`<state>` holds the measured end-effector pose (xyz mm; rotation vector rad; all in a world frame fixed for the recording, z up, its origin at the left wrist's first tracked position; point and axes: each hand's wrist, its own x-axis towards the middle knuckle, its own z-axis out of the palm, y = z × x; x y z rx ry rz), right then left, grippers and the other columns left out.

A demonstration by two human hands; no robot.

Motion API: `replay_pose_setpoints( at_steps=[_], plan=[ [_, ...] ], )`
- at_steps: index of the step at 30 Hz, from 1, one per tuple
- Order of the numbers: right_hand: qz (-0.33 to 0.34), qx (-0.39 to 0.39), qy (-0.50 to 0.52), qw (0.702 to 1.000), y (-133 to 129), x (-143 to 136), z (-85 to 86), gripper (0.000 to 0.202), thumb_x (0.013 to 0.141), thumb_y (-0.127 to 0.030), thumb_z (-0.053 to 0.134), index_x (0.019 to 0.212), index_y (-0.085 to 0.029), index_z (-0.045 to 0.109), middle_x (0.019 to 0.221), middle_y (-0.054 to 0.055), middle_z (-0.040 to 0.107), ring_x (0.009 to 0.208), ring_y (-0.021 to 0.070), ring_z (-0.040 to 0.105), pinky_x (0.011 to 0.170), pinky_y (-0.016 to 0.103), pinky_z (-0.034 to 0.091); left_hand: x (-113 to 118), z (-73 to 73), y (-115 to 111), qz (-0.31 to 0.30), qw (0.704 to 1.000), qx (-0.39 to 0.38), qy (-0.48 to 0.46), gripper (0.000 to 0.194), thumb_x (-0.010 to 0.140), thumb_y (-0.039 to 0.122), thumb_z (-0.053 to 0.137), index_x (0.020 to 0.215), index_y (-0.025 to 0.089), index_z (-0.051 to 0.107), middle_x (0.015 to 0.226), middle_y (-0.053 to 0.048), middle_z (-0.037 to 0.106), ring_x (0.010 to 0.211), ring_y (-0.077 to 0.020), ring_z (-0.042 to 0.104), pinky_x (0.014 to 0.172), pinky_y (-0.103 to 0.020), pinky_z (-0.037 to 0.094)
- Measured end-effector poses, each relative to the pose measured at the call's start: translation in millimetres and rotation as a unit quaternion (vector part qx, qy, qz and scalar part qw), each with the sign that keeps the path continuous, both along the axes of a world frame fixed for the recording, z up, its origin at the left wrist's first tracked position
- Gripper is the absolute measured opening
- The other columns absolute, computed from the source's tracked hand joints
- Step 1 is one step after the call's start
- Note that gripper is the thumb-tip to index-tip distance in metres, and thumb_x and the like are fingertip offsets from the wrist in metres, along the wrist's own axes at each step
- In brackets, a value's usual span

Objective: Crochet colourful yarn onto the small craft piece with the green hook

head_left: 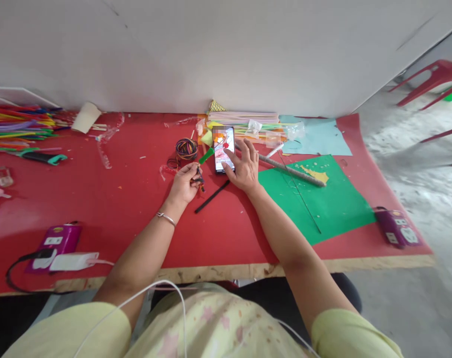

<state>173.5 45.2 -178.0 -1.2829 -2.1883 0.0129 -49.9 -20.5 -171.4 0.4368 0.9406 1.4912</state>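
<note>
My left hand point(187, 183) pinches a small craft piece with a flat green end point(206, 156) and dark multicoloured thread point(200, 180) hanging at its lower part. My right hand point(246, 166) is over a smartphone point(219, 158) with its fingers spread. The thumb and a finger are at the lit screen, and I cannot tell whether they touch it. A wound ball of multicoloured thread point(187, 148) lies just beyond my left hand. Between my hands, nearer to me, a black strip point(211, 197) rests on the red tabletop point(136, 199).
Pipe cleaners point(21, 124) and green-handled scissors point(43, 156) lie at left, near a paper cup point(86, 118). A green sheet point(323, 214) bears a fuzzy grey stick point(296, 173) and thin wire. Purple power boxes point(71, 238) sit at both sides. Red chairs point(440, 82) stand right.
</note>
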Motion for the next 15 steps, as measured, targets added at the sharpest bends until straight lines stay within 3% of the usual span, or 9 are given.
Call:
replay_pose_setpoints(
  at_steps=[7, 15],
  plan=[
    [-0.018, 0.006, -0.002, 1.000, 2.1, 2.9, -4.2, 0.064, 0.106, -0.066, 0.051, 0.154, -0.027, 0.065, 0.174, 0.016, 0.046, 0.168, 0.0434, 0.031, 0.134, 0.063, 0.031, -0.5, -2.1, 0.4, -0.006, 1.000, 0.010, -0.006, 0.022, 0.081, 0.022, 0.093, 0.086, 0.016, 0.073, 0.075, 0.000, 0.067, 0.053, -0.0026, 0.044, 0.045, -0.012, 0.028],
    [0.002, 0.029, -0.002, 1.000, 3.9, 3.5, -8.2, 0.065, 0.104, -0.068, 0.053, 0.154, -0.027, 0.065, 0.172, 0.015, 0.049, 0.166, 0.0428, 0.034, 0.132, 0.064, 0.035, -1.1, -5.0, 2.0, -0.006, 1.000, 0.007, -0.017, 0.021, 0.078, 0.021, 0.094, 0.086, 0.015, 0.075, 0.074, -0.001, 0.067, 0.053, -0.0028, 0.046, 0.044, -0.012, 0.028]
  ],
)
